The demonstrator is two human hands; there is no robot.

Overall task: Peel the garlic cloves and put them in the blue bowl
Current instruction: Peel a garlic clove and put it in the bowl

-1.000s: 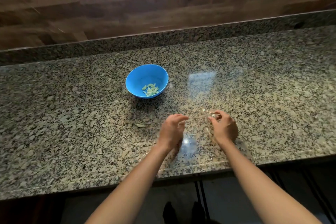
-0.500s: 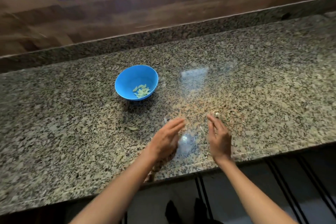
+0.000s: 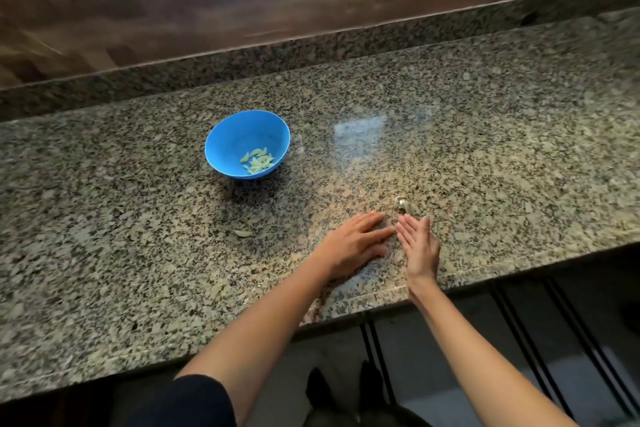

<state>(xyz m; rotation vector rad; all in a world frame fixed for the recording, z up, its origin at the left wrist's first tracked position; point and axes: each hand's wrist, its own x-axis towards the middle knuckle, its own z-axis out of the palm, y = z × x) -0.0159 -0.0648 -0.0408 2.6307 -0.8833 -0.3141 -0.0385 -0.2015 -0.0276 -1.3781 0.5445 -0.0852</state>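
Both hands are down on the counter (image 3: 485,166) now. The left hand (image 3: 353,243) lies flat, fingers straight and spread, gripping nothing. The right hand (image 3: 418,244) stands just beside it, fingers straight and together, also empty. The two sets of fingertips nearly meet.

The blue bowl (image 3: 239,130) sits well off to the left and further back, with a little heap of peeled cloves (image 3: 258,160) in its bottom. Just beyond the right fingertips lies a small pale piece (image 3: 401,203) (clove or loose skin, I honestly can't tell from here). A scrap of skin (image 3: 243,233) lies apart, between bowl and left hand.

Here's my worry: this looks like a gathering sweep, and these hands are working close to the front edge. One careless drag toward the body and that little piece goes over the lip to the floor. The speckled granite doesn't help either, since pale bits all but vanish against it, so a clove could easily be missed. And if skin gets scooped up along with garlic, it ends up in the bowl among the clean cloves.
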